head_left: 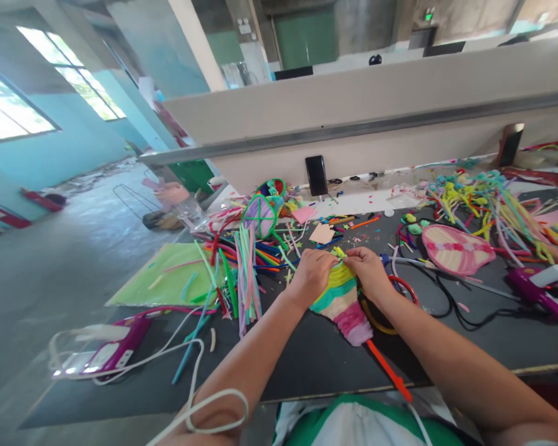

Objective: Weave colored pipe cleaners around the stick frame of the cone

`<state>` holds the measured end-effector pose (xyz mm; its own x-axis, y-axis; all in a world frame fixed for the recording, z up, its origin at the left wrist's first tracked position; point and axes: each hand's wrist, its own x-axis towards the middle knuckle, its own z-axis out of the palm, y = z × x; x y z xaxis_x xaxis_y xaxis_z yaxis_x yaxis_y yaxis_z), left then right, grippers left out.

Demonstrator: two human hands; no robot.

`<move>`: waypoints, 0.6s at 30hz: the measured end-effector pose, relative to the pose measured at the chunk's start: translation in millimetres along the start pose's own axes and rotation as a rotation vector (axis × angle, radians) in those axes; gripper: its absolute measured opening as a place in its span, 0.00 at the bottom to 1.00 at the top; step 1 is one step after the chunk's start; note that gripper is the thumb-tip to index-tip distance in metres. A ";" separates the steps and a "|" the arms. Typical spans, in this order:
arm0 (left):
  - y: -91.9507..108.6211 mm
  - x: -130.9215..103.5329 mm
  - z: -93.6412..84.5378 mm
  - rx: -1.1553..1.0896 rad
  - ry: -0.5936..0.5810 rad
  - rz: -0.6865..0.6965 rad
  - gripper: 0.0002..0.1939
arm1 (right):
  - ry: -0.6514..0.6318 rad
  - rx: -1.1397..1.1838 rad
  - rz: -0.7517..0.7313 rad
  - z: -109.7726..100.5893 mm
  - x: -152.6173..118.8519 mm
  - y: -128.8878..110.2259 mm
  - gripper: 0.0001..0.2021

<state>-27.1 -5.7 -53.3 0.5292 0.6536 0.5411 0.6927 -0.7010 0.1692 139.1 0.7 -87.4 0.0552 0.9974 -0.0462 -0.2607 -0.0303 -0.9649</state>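
A striped pipe-cleaner piece (337,296) in yellow, teal, cream, pink and lilac lies on the dark table, narrowing toward me. My left hand (312,272) is closed on its far left edge, fingertips pinched at the top. Opposite it, my right hand (368,271) pinches the far right edge. Between the fingertips shows a small yellow-green tuft (339,253); exactly how the fingers grip it is partly hidden. An orange-red strip (389,370) sticks out of the narrow end, over the table's front edge. Beside my right forearm is a red ring-like piece (405,288), partly covered.
Bundled pastel pipe cleaners (247,279) and a green sheet (160,272) lie left. A purple power strip (125,348) trails white cable near my left arm. Right are a pink oval piece (458,249), black cables (451,303) and another purple power strip (530,294). A phone (316,175) leans behind.
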 end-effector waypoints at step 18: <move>9.0 106.9 7.8 -0.260 -0.365 -0.330 0.10 | 0.085 -0.258 -0.307 -1.4 -2.1 -3.2 0.09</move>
<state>39.6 60.1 -0.3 0.4719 0.8746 0.1117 0.7314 -0.4591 0.5042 141.1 -1.4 -84.6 0.1754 0.9538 0.2437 0.0303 0.2422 -0.9697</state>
